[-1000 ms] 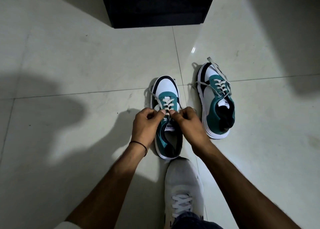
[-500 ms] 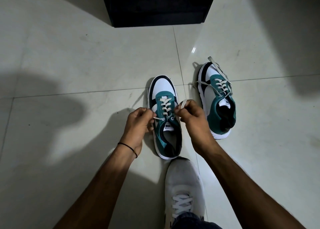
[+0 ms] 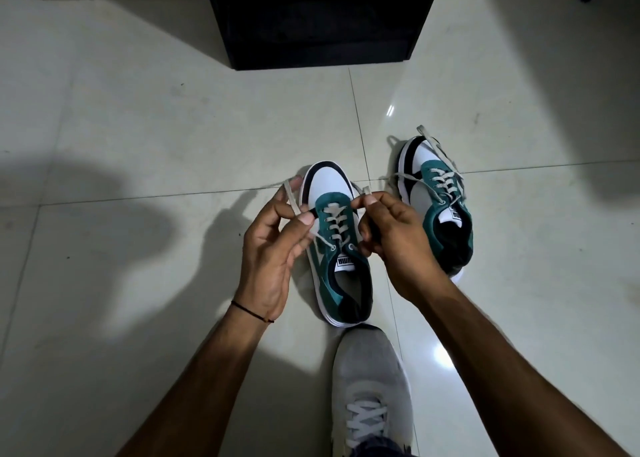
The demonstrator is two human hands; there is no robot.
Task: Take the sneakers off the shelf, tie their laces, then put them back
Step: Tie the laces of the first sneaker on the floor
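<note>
Head view: standing on tiled floor (image 3: pixel 173 145), near teal-and-white sneaker (image 3: pixel 337 249), toe toward black shelf (image 3: pixel 318 20) at far edge. Pinching left lace end (image 3: pixel 292 198) between left hand (image 3: pixel 273 249) thumb and forefinger; pinching right lace end (image 3: pixel 366 190) in right hand (image 3: pixel 394 238). Lying just right, apart, second sneaker (image 3: pixel 438 200), laces loose. Showing at near edge, grey worn shoe (image 3: pixel 370 387).

At the top of the frame the black shelf (image 3: pixel 322 20) is cut off, and we cannot make out its dark interior. Our right hand (image 3: pixel 394 238) hides the far sneaker's (image 3: pixel 440 193) near edge. Bottom edge crops our grey shoe (image 3: pixel 370 380).
</note>
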